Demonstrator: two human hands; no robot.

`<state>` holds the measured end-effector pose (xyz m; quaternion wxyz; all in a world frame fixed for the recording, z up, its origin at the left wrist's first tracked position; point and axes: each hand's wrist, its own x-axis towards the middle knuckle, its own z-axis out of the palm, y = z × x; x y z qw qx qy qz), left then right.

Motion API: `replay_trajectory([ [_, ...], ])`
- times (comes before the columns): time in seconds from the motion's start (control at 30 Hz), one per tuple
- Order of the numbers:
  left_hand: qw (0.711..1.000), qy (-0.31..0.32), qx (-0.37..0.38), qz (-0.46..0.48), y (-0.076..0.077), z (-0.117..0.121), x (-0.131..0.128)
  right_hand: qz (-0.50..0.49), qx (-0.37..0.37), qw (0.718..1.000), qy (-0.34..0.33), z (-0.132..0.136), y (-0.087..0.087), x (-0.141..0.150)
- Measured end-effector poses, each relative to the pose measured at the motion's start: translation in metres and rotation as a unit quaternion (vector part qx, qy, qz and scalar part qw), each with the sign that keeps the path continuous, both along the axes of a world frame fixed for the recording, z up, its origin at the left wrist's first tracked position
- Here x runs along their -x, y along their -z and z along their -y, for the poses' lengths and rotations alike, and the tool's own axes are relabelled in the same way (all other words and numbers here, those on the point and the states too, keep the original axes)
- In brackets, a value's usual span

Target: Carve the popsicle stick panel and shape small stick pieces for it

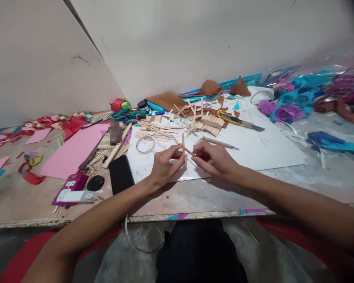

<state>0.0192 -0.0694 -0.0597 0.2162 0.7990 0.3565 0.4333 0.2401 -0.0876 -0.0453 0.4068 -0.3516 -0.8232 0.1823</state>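
Note:
Above the near edge of a white board (pixel 271 151), my left hand (pixel 168 162) pinches small wooden sticks (pixel 183 140) that cross one another. From the other side my right hand (pixel 214 157) has its fingers closed on the end of one of these sticks, which slants down toward it. How the sticks are joined I cannot make out. Just beyond my right hand lies a pen-like tool with a metal tip (pixel 221 143). A roll of tape (pixel 145 144) rests left of my left hand. Loose wooden sticks (pixel 159 129) are heaped behind both hands.
A yellow utility knife (pixel 236 120) lies with its blade out at the back right. To the left are a black phone (pixel 120 173), a purple power strip (pixel 70 184), pink paper (pixel 73 151) and scissors (pixel 34 159). Paper flowers (pixel 289 110) fill the right side.

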Motion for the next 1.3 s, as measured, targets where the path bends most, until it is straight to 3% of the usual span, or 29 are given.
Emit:
replay_trajectory([
  [0.17, 0.999, 0.043, -0.018, -0.026, 0.008, 0.009, -0.007, -0.006, 0.03, 1.0, 0.002, -0.004, 0.007, 0.003],
  [0.43, 0.999, 0.032, -0.023, -0.03, 0.008, 0.004, -0.004, 0.012, 0.026, 1.0, -0.008, -0.004, 0.004, 0.002],
  [0.63, 0.999, 0.027, 0.037, -0.026, 0.005, -0.002, -0.004, 0.022, -0.012, 0.999, -0.037, -0.001, 0.003, 0.002],
  [0.8, 0.992, -0.033, 0.114, 0.041, 0.006, -0.022, 0.004, -0.025, -0.057, 0.998, -0.018, -0.001, -0.016, -0.015],
  [0.97, 0.973, -0.018, 0.204, 0.103, 0.01, -0.03, 0.005, -0.087, 0.014, 0.993, 0.084, -0.019, -0.019, -0.031],
  [1.07, 0.969, 0.001, 0.226, 0.103, 0.011, -0.028, 0.003, -0.061, 0.033, 0.994, 0.088, -0.032, -0.009, -0.034],
  [1.17, 0.974, 0.001, 0.212, 0.083, 0.008, -0.025, 0.004, -0.042, 0.041, 0.996, 0.065, -0.041, -0.006, -0.036],
  [1.3, 0.99, -0.044, 0.126, 0.054, 0.005, -0.026, 0.006, -0.037, 0.097, 0.994, 0.041, -0.043, -0.013, -0.041],
])
